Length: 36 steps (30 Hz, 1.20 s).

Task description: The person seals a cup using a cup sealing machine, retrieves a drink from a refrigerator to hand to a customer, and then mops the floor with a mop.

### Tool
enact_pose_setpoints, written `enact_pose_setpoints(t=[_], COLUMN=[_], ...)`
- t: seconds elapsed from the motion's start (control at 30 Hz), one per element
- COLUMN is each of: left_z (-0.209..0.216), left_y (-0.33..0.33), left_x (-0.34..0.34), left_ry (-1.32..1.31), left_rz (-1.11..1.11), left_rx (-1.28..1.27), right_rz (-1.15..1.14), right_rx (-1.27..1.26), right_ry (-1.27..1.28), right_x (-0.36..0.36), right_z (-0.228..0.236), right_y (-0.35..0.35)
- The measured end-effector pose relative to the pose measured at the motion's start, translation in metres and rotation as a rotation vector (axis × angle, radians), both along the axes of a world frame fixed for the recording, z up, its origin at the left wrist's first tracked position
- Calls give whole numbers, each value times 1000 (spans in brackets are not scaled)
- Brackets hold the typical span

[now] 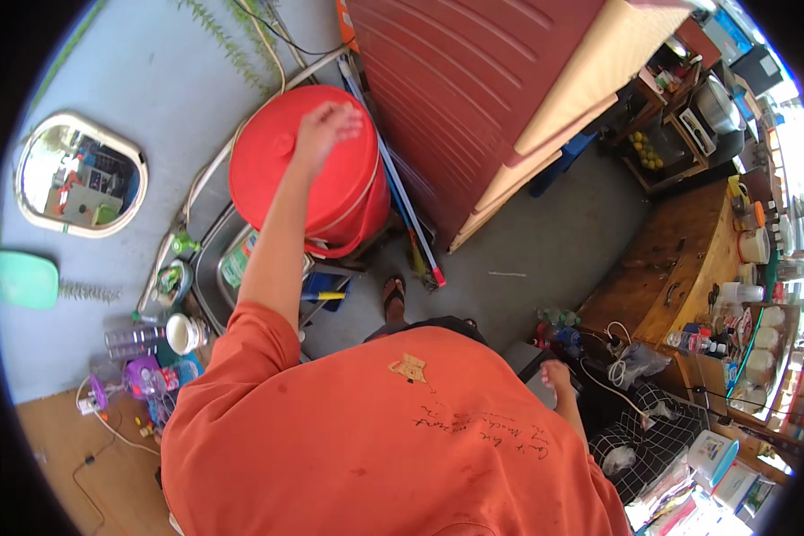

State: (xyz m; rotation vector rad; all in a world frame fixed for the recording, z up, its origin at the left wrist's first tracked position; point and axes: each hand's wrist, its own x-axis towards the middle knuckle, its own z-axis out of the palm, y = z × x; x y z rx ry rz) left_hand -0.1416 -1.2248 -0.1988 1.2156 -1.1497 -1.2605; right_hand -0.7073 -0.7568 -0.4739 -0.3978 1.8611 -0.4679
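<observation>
My left hand (327,132) is stretched forward over the round lid (268,183) of a large red bucket (364,210). Its fingers are loosely bent and apart, with nothing visible in them. Whether it touches the lid, I cannot tell. The lid's small knob (283,145) shows just left of my wrist. My right hand (557,377) hangs at my right side, its fingers slightly curled and holding nothing. A black bag-like item with a white grid pattern (645,464) lies beyond that hand.
A metal sink (207,259) holding a green-labelled item adjoins the bucket. Long poles (402,196) lean between the bucket and a dark red panelled piece (460,80). A wooden cabinet (657,255) lines the right, with jars on top. An oval mirror (80,174) hangs on the left wall.
</observation>
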Motion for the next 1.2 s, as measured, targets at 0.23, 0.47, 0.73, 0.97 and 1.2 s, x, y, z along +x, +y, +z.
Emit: enact_pose_setpoints(t=[0.23,0.47,0.73,0.97,1.2], left_z=[-58,-164,-223,-212,-225], left_y=[-213,-390,-420,-436,-421], left_x=[60,155,113,134,110], left_ry=[-1107,-630,-452,-283,-390], left_rz=[-193,-297,93,86,34], left_rx=[-373,66,414,475,615], right_rz=[28,330,-284,-315,-329], right_rx=[12,-79,65,146,222], right_ry=[3,62,101,71,133], right_x=[94,190,257,274,276], right_z=[1,-26,50,54,49], right_y=[84,102,63,79,86])
